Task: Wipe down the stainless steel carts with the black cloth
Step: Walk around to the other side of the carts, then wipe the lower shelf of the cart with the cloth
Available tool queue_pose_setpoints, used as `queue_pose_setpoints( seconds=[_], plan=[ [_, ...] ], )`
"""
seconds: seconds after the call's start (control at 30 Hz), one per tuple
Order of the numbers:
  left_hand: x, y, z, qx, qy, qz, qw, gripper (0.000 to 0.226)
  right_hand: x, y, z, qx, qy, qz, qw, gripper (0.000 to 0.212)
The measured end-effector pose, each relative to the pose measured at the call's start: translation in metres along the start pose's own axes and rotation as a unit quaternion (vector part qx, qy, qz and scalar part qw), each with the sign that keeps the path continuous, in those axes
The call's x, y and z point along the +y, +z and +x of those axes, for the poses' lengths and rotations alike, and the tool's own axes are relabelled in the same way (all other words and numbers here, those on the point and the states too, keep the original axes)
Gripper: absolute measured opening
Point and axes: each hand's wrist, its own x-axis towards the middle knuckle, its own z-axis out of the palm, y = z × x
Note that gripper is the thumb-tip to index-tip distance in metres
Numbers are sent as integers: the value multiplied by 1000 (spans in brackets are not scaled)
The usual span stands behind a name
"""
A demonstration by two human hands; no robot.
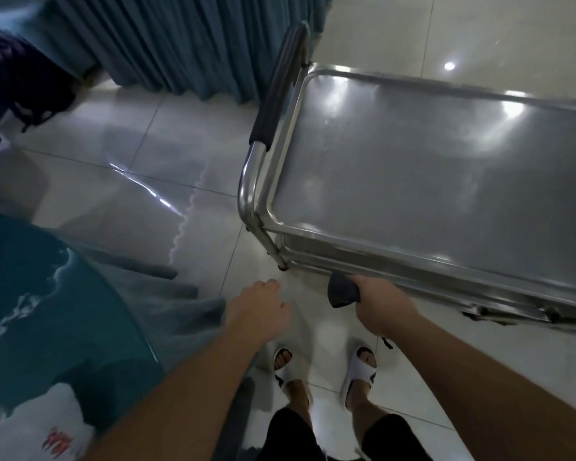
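While a glass-topped table (40,294) with a blue wave pattern fills the lower left, my left hand (258,312) hangs just right of it over the pale tiled floor (120,154), fingers loosely curled and holding nothing. Below, my feet stand in white slippers (359,367). Next comes my right hand (381,304), clenched round the black cloth (341,291), which bunches out of my fist on its left side, just beside the near lower rail of the stainless steel cart (429,181). The cart spreads to the right, its flat top shining with lamp glare, its black-gripped handle (280,84) pointing up towards the blue curtain (167,38).
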Motion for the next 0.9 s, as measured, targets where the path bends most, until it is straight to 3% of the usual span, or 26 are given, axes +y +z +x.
queue_pose_setpoints(
  seconds=[0.5, 0.6, 0.77, 0.9],
  plan=[
    [-40, 73, 121, 61, -31, 10, 998, 53, 4, 74, 138, 24, -15, 61, 998, 27],
    [-51, 82, 156, 79, -59, -49, 994, 57, 2, 85, 167, 71, -41, 87, 993, 11],
    [-75, 92, 208, 156, -40, -176, 971, 65, -10, 94, 221, 197, -93, 100, 971, 24],
    [-83, 96, 247, 238, 43, -295, 924, 38, -27, 100, 264, 282, -85, 88, 951, 25]
  ],
)
